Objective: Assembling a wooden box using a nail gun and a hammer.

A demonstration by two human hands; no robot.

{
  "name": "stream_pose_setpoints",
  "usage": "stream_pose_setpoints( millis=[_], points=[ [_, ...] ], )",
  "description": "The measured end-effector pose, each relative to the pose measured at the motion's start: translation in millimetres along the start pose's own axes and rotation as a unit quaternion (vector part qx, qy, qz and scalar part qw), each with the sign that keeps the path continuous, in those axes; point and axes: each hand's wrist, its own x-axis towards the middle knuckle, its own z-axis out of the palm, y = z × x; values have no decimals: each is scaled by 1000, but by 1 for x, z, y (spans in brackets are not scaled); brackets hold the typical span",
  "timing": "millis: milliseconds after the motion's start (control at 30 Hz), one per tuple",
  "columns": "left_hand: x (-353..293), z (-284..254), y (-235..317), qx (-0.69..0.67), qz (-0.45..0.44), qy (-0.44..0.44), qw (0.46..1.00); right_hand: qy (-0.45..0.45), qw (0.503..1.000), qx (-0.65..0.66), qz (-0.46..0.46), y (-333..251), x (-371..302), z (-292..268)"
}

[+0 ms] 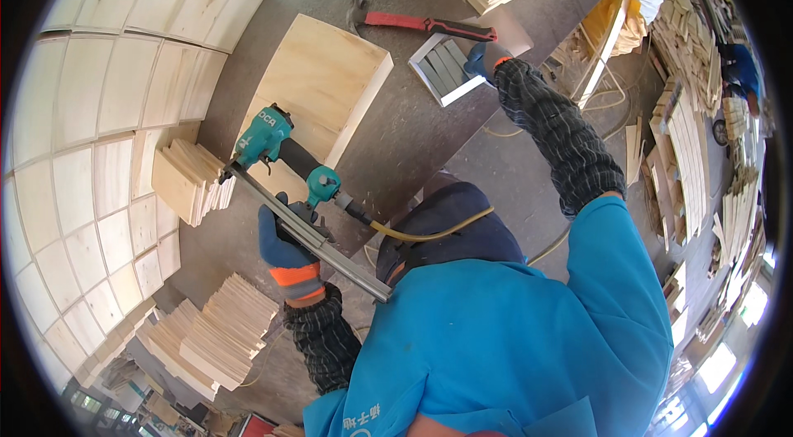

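My left hand (283,243), in a blue and grey glove with an orange cuff, is closed around the long metal magazine of a teal and black pneumatic nail gun (266,135). The gun lies slantwise over a pale wooden box (318,73), and a yellow air hose (434,235) runs from its handle end. Farther right, my gloved right hand (481,61) reaches to the right side of a small white carton (446,98) holding grey strips of nails. Its fingers are partly hidden, so I cannot see whether they grip anything. Beyond the carton lies a red and black hammer (429,25).
A wall of stacked wooden boxes (83,156) rises at the left. Thin board stacks (219,334) stand near the lower left, and more (190,181) beside the wall. At the far right are timber piles (681,160) and another person (739,69). Hose loops cross the floor.
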Motion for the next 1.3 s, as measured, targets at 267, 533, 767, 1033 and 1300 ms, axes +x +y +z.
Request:
stream_pose_setpoints(
  millis=[267, 533, 767, 1033, 1300],
  points=[
    [-9, 15, 3, 19, 18, 20, 999, 56, 998, -25, -12, -1, 5, -2],
    [-7, 8, 4, -17, 15, -29, 999, 185, 979, -89, 9, -27, -7, -11],
    [8, -1, -3, -87, -10, -130, 988, -171, 788, 582, -100, -7, -67, -47],
    [-2, 11, -8, -54, 7, -196, 979, -186, 751, 626, -97, -140, -192, -58],
    [2, -7, -18, -75, -8, -207, 975, -30, 858, 496, -130, -52, -80, -11]
  ],
)
